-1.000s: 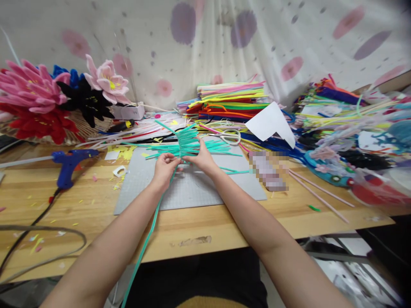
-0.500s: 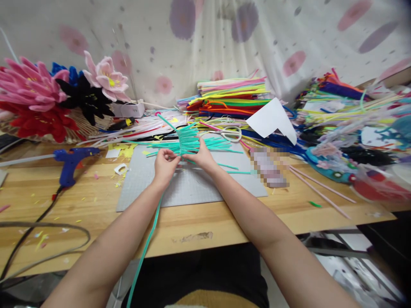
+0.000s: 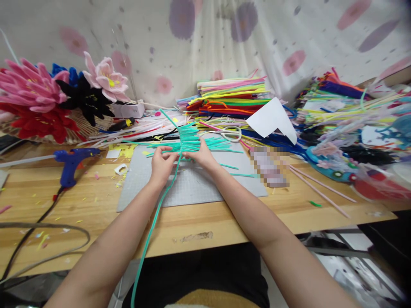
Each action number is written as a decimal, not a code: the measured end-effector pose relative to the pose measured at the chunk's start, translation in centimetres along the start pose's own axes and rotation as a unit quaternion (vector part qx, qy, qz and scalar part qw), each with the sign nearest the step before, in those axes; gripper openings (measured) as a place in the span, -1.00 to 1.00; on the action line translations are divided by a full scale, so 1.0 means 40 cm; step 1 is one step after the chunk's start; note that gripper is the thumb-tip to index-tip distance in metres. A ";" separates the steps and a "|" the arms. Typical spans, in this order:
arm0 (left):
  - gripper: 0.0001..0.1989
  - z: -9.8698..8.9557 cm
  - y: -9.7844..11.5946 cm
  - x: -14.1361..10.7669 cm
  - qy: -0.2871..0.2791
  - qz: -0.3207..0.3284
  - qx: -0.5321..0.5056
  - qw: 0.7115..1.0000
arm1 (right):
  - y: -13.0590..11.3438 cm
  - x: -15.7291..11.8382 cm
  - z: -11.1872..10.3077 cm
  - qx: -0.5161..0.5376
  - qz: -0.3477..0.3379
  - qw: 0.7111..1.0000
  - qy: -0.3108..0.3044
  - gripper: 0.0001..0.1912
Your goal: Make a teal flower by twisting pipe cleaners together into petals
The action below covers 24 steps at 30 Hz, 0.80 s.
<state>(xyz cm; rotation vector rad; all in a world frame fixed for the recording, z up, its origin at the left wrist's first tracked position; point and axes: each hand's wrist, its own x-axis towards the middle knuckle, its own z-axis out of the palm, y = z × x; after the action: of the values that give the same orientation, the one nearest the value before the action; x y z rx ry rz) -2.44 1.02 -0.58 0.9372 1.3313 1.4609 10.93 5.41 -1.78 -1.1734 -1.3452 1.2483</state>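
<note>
A fringe of short teal pipe cleaners (image 3: 189,136) is joined along a longer teal pipe cleaner over the grey cutting mat. My right hand (image 3: 204,156) is closed on the fringe's near end, thumb up along its right side; the other fingertips are partly hidden. At the left of that end, my left hand (image 3: 161,166) has bent fingers spread apart, with the tips at the work. A long teal strand (image 3: 158,209) runs from the joined end past my left fingertips and down over the table edge. Loose teal pipe cleaners (image 3: 221,144) lie behind my right hand.
The grey cutting mat (image 3: 192,192) lies on the wooden table. A blue glue gun (image 3: 69,164) with its cord is at left, below fuzzy flowers (image 3: 35,87). Scissors (image 3: 233,134), a stack of coloured pipe cleaners (image 3: 229,96) and white paper (image 3: 272,119) are behind; a pixelated object (image 3: 269,167) is at right.
My left hand has opened from a pinch and shifted slightly left. The long strand now passes in front of its fingertips and hangs farther right. My right hand has hardly moved.
</note>
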 end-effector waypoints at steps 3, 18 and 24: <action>-0.67 -0.006 0.015 0.008 -0.011 -0.129 -0.064 0.990 | -0.007 -0.006 -0.002 0.003 -0.015 1.000 -0.014 -0.17; -0.57 0.005 0.011 0.002 -0.021 -0.123 -0.054 0.991 | -0.002 -0.009 -0.007 -0.007 -0.028 0.999 -0.034 -0.11; -0.57 0.010 0.007 0.001 -0.023 -0.093 -0.028 0.995 | 0.014 -0.001 -0.009 -0.007 -0.051 0.998 -0.037 -0.12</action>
<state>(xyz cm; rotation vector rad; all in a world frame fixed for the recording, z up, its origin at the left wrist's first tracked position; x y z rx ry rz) -2.13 1.19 -0.25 0.7850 1.3008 1.3189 11.34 5.45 -2.33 -1.0631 -1.4517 1.2214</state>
